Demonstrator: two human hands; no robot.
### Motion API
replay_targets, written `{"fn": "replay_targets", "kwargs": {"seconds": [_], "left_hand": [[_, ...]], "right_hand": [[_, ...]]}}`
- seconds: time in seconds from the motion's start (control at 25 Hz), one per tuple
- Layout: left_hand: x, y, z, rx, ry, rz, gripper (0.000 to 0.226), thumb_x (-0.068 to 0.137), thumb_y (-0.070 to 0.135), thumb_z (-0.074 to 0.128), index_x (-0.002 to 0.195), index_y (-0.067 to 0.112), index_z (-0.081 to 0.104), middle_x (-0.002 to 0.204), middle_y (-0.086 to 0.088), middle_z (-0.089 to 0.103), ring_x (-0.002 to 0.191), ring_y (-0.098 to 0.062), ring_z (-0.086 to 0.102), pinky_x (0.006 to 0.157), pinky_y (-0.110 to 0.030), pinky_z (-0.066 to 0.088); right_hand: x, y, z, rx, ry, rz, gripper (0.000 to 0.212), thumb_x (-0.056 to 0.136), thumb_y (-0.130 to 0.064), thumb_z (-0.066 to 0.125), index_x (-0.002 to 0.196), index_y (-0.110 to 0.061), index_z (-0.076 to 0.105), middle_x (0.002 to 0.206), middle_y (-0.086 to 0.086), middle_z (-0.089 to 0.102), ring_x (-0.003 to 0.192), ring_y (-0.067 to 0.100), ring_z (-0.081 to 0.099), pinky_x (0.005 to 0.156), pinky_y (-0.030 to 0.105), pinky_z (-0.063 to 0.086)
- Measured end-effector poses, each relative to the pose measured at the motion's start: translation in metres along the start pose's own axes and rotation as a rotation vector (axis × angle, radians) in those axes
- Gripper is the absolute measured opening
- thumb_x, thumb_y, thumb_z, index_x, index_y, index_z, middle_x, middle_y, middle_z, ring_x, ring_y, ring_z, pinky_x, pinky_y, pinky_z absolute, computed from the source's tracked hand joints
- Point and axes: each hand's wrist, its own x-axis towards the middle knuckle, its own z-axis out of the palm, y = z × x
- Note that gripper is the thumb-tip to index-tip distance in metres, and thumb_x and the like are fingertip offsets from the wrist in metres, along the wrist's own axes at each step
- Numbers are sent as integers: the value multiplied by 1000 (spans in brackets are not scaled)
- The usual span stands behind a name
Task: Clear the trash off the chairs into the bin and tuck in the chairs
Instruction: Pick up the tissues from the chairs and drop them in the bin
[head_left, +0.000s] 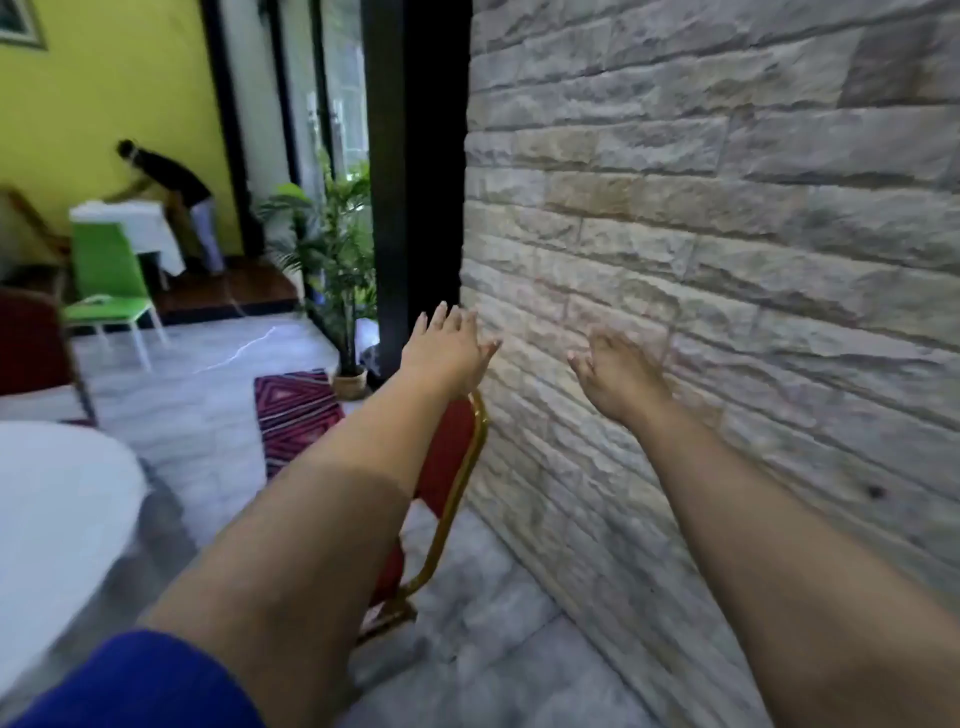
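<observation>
Both arms are reaching forward. The left grip (447, 349) and right grip (619, 375) are lying open, holding nothing. The red chair (448, 467) is sitting beside the wall (727, 260), apart from the desk (52, 499) (no bin showing), so tucking looks left to do.

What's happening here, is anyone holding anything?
Nothing is held. The person reaches forward with both hands open: the left hand is above a red chair with a gold frame, the right hand in front of the stone wall. The chair stands by the wall, apart from the white table. No trash or bin is in view.
</observation>
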Motion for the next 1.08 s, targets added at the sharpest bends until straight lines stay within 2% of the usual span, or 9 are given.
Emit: {"fn": "replay_targets", "kwargs": {"seconds": [0.2, 0.32, 0.6, 0.68, 0.84, 1.08], "left_hand": [[-88, -69, 43, -14, -18, -264, 68, 103, 51, 19, 155, 9, 15, 163, -10, 13, 151, -26, 3, 121, -46, 7], [-167, -101, 68, -7, -83, -465, 65, 103, 49, 23, 155, 10, 17, 163, -9, 15, 151, -26, 5, 120, -45, 7], [-371, -160, 124, -44, -149, -909, 62, 102, 49, 28, 150, 9, 29, 157, -14, 29, 146, -32, 21, 117, -47, 20], [-429, -171, 140, -72, -161, -1045, 60, 101, 48, 31, 147, 9, 34, 153, -16, 34, 143, -32, 27, 115, -47, 25], [-530, -181, 162, -99, -166, -1282, 62, 101, 48, 34, 150, 10, 31, 156, -17, 30, 145, -32, 24, 117, -46, 22], [-658, -206, 173, -135, -117, -1599, 60, 99, 41, 41, 150, 12, 30, 156, -20, 28, 144, -34, 26, 116, -47, 23]], "right_hand": [[-35, -66, 69, 108, -163, -223, 61, 102, -47, 33, 150, -10, 32, 153, 15, 39, 139, 32, 38, 112, 44, 33], [-75, -119, 112, 167, -284, -366, 62, 102, -46, 37, 153, -12, 29, 157, 11, 33, 144, 29, 32, 116, 41, 29], [-192, -244, 188, 271, -532, -751, 63, 97, -48, 48, 149, -15, 36, 153, 8, 40, 142, 28, 35, 108, 43, 33], [-229, -282, 204, 234, -613, -871, 68, 96, -49, 50, 150, -12, 33, 154, 12, 38, 140, 31, 36, 110, 44, 34], [-298, -349, 226, 182, -770, -1059, 74, 95, -54, 48, 154, -16, 23, 159, 8, 30, 143, 30, 32, 112, 45, 33], [-418, -446, 247, 118, -905, -1327, 75, 94, -49, 53, 154, -13, 24, 159, 8, 28, 145, 28, 28, 112, 43, 30]]}}
